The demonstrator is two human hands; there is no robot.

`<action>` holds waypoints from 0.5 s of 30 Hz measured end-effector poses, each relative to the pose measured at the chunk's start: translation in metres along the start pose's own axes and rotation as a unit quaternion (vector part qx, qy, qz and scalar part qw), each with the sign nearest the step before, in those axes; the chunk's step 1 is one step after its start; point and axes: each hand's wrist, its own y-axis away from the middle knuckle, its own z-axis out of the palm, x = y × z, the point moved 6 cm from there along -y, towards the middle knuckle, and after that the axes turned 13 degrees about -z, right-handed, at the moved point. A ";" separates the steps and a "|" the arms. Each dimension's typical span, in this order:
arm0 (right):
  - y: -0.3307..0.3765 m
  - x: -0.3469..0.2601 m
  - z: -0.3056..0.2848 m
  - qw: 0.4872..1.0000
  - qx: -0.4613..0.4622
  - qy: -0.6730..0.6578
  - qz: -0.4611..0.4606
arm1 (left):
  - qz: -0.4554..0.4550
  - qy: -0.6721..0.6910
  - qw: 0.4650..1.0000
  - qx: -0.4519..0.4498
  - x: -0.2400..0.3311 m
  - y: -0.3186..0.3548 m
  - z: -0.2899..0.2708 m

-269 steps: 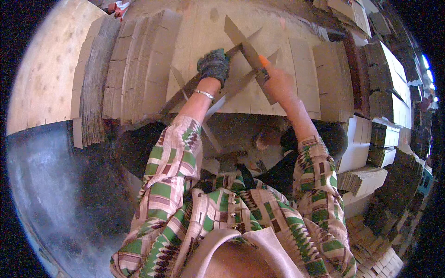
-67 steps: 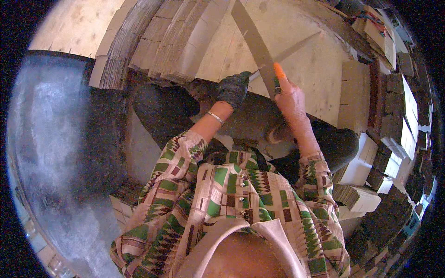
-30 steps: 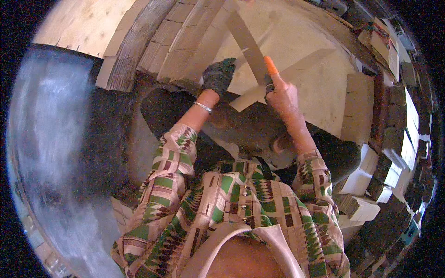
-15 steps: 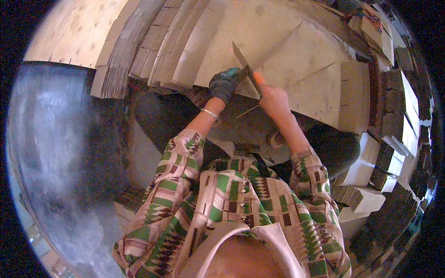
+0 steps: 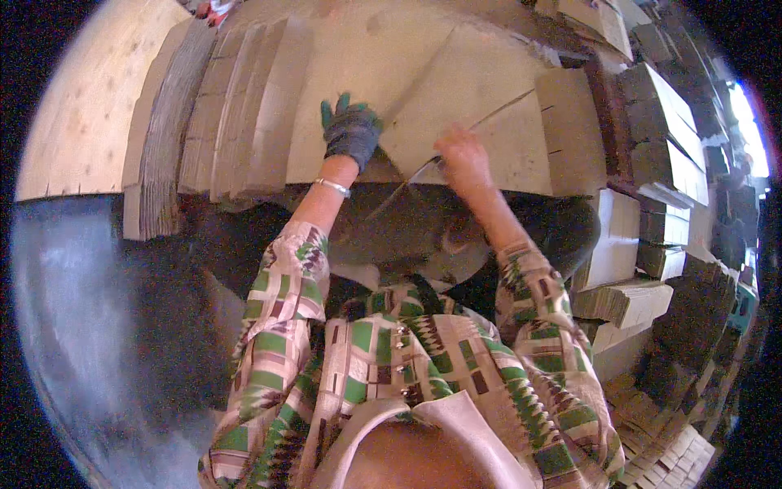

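Note:
My left hand (image 5: pixel 352 133), in a grey glove with green fingertips, is held over a pale wooden board (image 5: pixel 350 57), fingers apart and nothing in them. To its right my bare right hand (image 5: pixel 464 156) is closed and smeared by motion. A narrow dark shape below its fingers looks like the blade of the knife (image 5: pixel 423 169); the orange handle seen earlier is hidden now. A thin straight strip (image 5: pixel 505 107) slants across the board, passes behind my right hand, and sticks out beyond the near edge.
Stacks of flat cardboard (image 5: pixel 236 122) stand left of my hands, with another cardboard stack (image 5: pixel 574 134) at the board's right end. More cardboard bundles (image 5: pixel 627 301) pile up farther right. Blue-grey floor (image 5: pixel 73 301) shows at left. A red and white object (image 5: pixel 218 11) is at the far edge.
My hands have drawn apart; the left let go near the blade and its fingers spread. The knife's blade no longer points up and away. The whole view has shifted.

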 end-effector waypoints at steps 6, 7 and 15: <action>-0.015 -0.074 0.005 0.989 0.065 -0.068 -0.113 | 0.032 -0.031 0.999 -0.001 -0.036 0.017 -0.006; -0.018 -0.078 0.001 0.982 0.094 -0.093 -0.133 | 0.035 -0.033 0.999 -0.018 -0.042 0.019 -0.005; 0.064 0.165 -0.064 0.948 0.057 0.150 0.274 | 0.036 0.084 0.995 0.028 -0.006 0.020 -0.029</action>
